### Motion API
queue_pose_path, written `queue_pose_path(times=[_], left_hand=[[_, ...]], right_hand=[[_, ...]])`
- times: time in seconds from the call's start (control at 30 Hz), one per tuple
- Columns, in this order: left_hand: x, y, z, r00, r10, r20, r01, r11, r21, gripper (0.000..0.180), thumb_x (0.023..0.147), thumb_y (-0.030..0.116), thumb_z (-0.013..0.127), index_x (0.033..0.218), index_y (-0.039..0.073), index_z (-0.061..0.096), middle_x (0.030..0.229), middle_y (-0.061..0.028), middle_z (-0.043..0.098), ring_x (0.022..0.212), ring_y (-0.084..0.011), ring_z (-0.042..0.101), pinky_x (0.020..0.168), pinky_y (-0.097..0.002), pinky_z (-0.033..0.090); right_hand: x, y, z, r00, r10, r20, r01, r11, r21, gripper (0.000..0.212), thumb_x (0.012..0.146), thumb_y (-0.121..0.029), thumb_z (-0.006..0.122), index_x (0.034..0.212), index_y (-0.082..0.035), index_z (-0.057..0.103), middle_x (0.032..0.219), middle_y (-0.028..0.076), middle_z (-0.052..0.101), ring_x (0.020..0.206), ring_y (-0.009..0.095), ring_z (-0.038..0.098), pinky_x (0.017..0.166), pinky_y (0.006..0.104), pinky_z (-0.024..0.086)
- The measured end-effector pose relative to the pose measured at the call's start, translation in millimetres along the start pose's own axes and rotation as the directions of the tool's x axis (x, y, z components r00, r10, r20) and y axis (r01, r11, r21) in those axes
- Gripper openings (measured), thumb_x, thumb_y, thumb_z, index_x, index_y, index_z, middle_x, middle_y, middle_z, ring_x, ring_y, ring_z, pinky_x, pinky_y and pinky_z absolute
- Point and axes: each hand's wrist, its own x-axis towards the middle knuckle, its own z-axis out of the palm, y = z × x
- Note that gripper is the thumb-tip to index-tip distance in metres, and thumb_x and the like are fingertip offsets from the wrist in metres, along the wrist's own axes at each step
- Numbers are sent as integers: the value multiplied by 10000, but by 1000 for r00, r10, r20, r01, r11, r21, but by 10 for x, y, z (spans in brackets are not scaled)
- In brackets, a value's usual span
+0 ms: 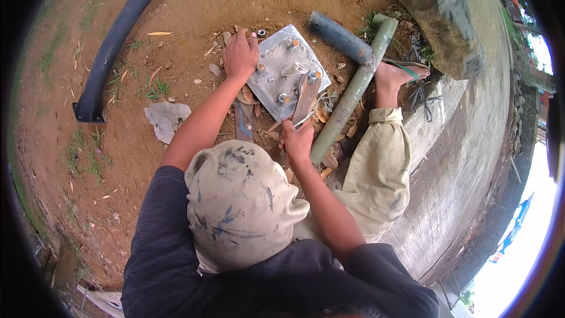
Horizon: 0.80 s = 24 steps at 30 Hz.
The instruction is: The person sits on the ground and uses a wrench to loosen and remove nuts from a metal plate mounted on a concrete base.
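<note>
A square grey metal plate (272, 85) lies tilted on the soil, with several bolts standing up from it and a pale roll-shaped piece near its middle. At its left edge, my left hand (241, 54) grips it with bent fingers; their undersides are hidden. A small dark ring-like nut (261, 33) lies by those fingertips. My right hand (296, 136) is closed around the near end of a flat brown blade-like strip (305, 99). The strip's far end reaches over the plate beside the right bolt (315, 75). What lies inside my right palm is hidden.
An olive-green pipe (347, 103) with a dark pipe branch (338, 36) lies right of the plate. My sandalled foot (394, 76) is beside it. A large rock (438, 17) stands far right. A long black pipe (112, 44) curves at left, near crumpled paper (168, 121).
</note>
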Motion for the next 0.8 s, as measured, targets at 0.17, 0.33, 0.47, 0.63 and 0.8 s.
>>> queue_pose_path(times=[0.17,0.33,0.47,0.63,0.8], left_hand=[[-1,22,-8,1000,-14,2,14,1000,8,385,1017,365,523,1205,47,632,1116,-195,704,1107,-383,641,963,-502,469],[6,18,8,1000,-7,-16,7,1000,16,370,1012,372,528,1158,50,637,1063,-189,710,1083,-382,646,942,-508,471],[-2,19,12,1000,-3,-17,3,1000,13,364,1010,373,531,1135,50,640,1045,-192,709,1065,-382,648,936,-512,471],[13,16,-3,1000,14,-6,-14,1000,19,346,1009,357,532,1123,48,642,1052,-192,708,1057,-385,647,936,-510,471],[-2,-17,15,998,59,7,-59,998,21,347,1012,345,521,1128,42,642,1071,-184,709,1060,-390,643,936,-514,473]], right_hand=[[24,-112,255,999,6,-42,0,988,152,237,938,-46,636,1086,26,465,642,49,523,426,139,511,365,311,428],[51,-156,320,997,66,-45,-55,973,224,253,938,-34,633,1099,7,443,632,40,512,424,132,494,362,304,409],[89,-155,14,984,114,139,-141,969,202,147,937,-24,621,909,1,479,611,30,473,426,132,441,374,311,374],[130,-163,-179,975,112,191,-132,987,94,170,931,-15,609,956,-11,441,595,20,457,417,132,448,364,312,377],[339,-602,-899,918,188,350,-26,907,-419,190,925,-6,582,1070,38,468,613,41,512,433,143,503,368,327,412]])
